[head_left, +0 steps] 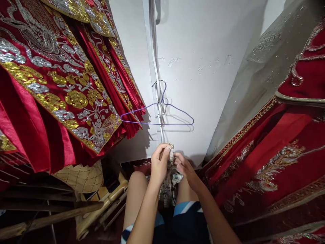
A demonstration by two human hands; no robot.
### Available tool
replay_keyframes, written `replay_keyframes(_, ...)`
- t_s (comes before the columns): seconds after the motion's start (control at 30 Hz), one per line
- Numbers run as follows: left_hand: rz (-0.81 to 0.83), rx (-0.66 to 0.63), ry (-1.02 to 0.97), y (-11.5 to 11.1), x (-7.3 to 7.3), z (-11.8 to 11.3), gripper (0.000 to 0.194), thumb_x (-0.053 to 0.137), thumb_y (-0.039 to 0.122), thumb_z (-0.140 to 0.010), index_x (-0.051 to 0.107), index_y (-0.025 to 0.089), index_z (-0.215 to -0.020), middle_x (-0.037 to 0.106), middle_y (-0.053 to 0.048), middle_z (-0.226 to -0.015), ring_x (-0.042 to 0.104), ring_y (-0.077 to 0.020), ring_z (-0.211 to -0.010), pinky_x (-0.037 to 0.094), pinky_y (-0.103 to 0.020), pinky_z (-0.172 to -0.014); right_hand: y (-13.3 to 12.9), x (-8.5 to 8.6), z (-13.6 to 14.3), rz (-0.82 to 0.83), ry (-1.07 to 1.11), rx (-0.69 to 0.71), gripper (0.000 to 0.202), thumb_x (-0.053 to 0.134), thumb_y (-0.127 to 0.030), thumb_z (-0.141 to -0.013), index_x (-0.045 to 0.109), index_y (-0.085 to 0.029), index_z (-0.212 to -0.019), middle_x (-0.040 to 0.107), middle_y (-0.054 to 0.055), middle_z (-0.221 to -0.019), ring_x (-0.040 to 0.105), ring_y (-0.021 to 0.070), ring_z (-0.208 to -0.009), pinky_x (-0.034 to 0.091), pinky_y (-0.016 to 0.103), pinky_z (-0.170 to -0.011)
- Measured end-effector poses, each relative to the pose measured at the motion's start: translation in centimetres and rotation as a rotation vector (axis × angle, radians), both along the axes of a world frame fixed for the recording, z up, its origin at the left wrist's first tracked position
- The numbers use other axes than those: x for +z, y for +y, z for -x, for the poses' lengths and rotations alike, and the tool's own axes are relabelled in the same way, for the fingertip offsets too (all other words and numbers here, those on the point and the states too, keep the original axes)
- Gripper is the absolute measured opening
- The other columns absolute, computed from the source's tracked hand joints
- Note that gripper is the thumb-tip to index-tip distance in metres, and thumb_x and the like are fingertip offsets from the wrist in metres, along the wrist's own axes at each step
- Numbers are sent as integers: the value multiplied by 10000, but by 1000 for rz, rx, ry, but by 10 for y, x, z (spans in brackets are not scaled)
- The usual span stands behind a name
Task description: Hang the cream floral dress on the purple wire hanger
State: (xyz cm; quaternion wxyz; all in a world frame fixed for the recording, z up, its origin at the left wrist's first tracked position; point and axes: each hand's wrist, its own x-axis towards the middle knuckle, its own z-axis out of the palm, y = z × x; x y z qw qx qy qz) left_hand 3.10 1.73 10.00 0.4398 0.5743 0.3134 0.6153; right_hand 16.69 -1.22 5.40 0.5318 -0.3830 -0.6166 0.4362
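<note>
My left hand (160,162) is closed, thumb against fingers, on the upper edge of a pale patterned cloth garment (167,185). Close on the right, my right hand (186,168) has its fingers curled in at the same cloth; what exactly lies between those fingertips is partly hidden. The bunched garment hangs down between my bare knees. Above both hands a purple wire hanger (177,124) hangs with nothing on it, its hook caught on a narrow white strip (155,57) along the wall.
Red costume cloth (76,98) with gold and silver embroidery hangs at the left. More red beaded cloth (286,152) and a clear plastic cover (243,91) fill the right side. A bamboo chair (106,203) stands at lower left. Ahead is a white wall (203,44).
</note>
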Motion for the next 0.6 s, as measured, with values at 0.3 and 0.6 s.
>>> replay_keyframes(0.3,8,-237,477,22,-19,56,397,496,502,-952,569,238,-1238,604,-74,-1174,552,-226,-1153,430,-325,-997,49,61,0,26,-214,197,114,538,-178,-738,539,-171,-624,496,-32,-578,443,112,-551,350,235,-528)
replay_keyframes(0.6,222,104,1153,30,-11,128,123,646,337,-730,675,218,-731,701,-85,-804,632,-273,-778,463,-330,-784,159,92,-28,-283,-37,-340,299,512,-258,-748,673,-159,-979,695,68,-1000,610,214,-965,468,303,-840)
